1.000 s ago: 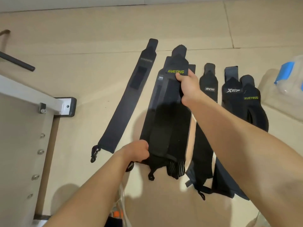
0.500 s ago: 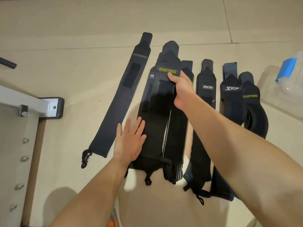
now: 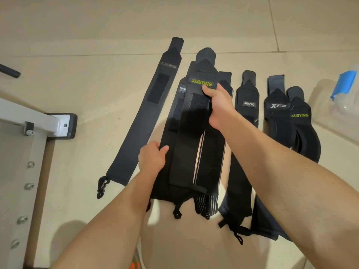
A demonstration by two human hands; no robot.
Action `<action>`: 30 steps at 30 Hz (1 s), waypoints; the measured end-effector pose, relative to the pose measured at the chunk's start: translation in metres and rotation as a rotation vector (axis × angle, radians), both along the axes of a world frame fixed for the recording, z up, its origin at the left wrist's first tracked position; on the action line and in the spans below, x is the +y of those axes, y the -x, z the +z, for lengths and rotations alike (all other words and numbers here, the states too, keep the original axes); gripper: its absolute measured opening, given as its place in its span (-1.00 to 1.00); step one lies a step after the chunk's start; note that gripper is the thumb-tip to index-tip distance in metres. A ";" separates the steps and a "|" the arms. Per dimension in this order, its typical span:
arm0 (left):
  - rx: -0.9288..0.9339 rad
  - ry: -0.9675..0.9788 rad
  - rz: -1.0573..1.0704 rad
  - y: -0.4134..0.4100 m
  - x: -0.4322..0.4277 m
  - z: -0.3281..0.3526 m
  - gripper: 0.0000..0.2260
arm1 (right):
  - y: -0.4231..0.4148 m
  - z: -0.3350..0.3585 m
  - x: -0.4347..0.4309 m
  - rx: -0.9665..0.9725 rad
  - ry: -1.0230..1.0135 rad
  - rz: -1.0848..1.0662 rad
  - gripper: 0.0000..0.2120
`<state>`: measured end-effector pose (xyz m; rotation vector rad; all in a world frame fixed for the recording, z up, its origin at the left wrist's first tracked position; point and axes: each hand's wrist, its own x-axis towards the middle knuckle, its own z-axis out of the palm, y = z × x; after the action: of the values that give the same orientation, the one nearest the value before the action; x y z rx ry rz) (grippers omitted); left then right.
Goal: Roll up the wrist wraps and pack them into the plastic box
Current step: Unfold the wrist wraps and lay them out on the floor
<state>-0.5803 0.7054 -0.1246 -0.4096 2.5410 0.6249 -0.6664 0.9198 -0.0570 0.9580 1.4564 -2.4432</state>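
Observation:
Several black wrist wraps lie side by side on the tan floor. My right hand [image 3: 217, 105] pinches the top of the XUEYING wrap [image 3: 188, 136], just under its yellow-green label, lifting it over the wraps beneath. My left hand [image 3: 153, 158] grips the left edge of the MANUI-labelled wrap [image 3: 171, 121] that lies under it. A BOKEERSI wrap [image 3: 143, 121] lies apart at the left. To the right lie an IIACYO wrap [image 3: 246, 113], an XTEP wrap [image 3: 275, 117] and a second XUEYING wrap [image 3: 303, 129]. The clear plastic box [image 3: 343, 105] with a blue latch sits at the right edge.
A grey metal frame with a black foot [image 3: 62, 125] and bolts stands at the left. A dark rod [image 3: 9, 71] lies at the far left. Bare floor [image 3: 116, 26] stretches beyond the wraps.
My left hand let go of the wrap's lower end, lay flat on the pile, and now curls around the left edge of the lower wrap. My right hand kept its hold near the label.

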 end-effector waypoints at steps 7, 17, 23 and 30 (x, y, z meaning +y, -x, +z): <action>0.058 0.218 0.243 0.027 -0.051 0.017 -0.70 | 0.007 -0.001 -0.012 -0.003 0.006 0.003 -0.81; -0.066 -0.379 0.131 0.001 0.037 0.020 -0.33 | 0.010 -0.006 -0.011 -0.018 -0.001 -0.043 -0.80; -0.085 -0.220 -0.022 0.000 0.037 0.003 -0.62 | 0.022 -0.021 -0.002 -0.038 -0.106 -0.062 -0.75; -0.206 -0.325 0.040 -0.013 0.029 0.004 -0.56 | 0.042 -0.046 0.004 -0.082 -0.329 -0.041 -0.63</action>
<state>-0.5673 0.7349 -0.1204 -0.3862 2.1921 0.9419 -0.7085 0.9241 -0.1029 1.1423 1.8631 -2.2003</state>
